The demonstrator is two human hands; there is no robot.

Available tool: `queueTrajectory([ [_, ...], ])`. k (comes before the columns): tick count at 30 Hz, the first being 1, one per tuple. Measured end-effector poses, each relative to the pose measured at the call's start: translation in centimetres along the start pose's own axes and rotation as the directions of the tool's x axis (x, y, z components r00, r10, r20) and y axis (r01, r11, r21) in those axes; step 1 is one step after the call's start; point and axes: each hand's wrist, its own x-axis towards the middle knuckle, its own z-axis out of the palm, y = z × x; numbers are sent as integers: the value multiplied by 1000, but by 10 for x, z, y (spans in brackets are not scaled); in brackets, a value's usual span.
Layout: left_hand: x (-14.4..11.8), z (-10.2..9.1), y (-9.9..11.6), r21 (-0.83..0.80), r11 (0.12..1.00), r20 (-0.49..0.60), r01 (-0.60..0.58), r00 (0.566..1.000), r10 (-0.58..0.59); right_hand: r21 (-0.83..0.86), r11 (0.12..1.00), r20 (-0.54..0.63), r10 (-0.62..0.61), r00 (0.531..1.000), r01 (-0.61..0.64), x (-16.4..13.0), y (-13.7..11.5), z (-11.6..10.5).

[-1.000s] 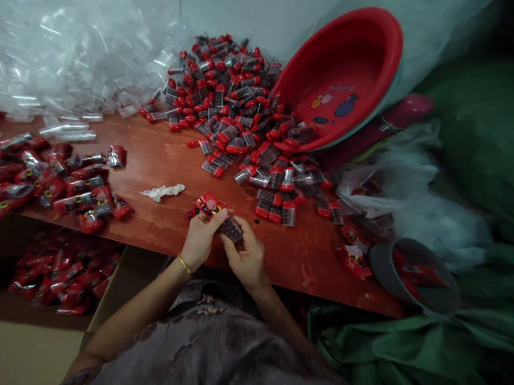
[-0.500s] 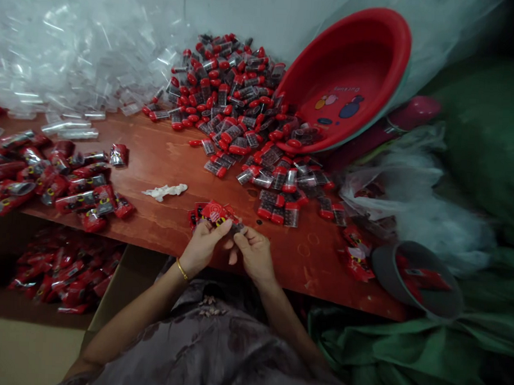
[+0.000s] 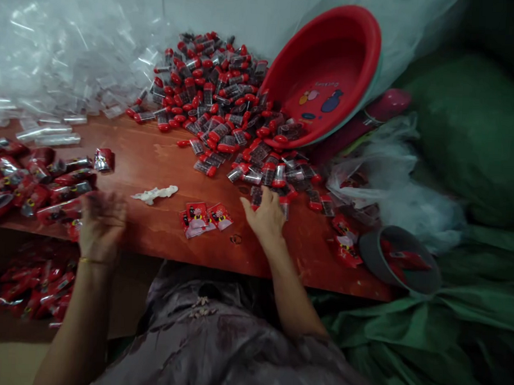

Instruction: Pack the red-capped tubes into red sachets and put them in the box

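My left hand [image 3: 102,223] is blurred, with fingers spread, over the near edge of a pile of wrapped red packets [image 3: 38,179] at the table's left; nothing shows in it. My right hand [image 3: 264,214] lies flat on the table, its fingertips touching the nearest red-capped clear vials [image 3: 261,173] of a big heap. Between my hands, a few red printed sachets [image 3: 203,217] lie on the red-brown table [image 3: 157,155], apart from both hands.
A red plastic basin [image 3: 329,66] leans tilted behind the heap. Clear empty tubes [image 3: 54,67] are piled at the back left. A grey cup [image 3: 400,265] holds red sachets at the right edge. A carton with packets [image 3: 26,285] stands below left. A white scrap [image 3: 153,193] lies nearby.
Both hands were together at the table's front holding a vial and sachets. They have parted: the left swung to the packet pile, the right reached to the vial heap, the sachets lie on the table.
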Motion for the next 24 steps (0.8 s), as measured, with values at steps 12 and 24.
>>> queueTrajectory([
  [12,-58,40,-121,546,-29,835,-837,547,-60,-152,933,34,-326,945,327,-16,34,27],
  [24,-41,27,-151,456,-219,867,-863,486,-111,111,924,-143,-350,926,366,-53,10,13],
])
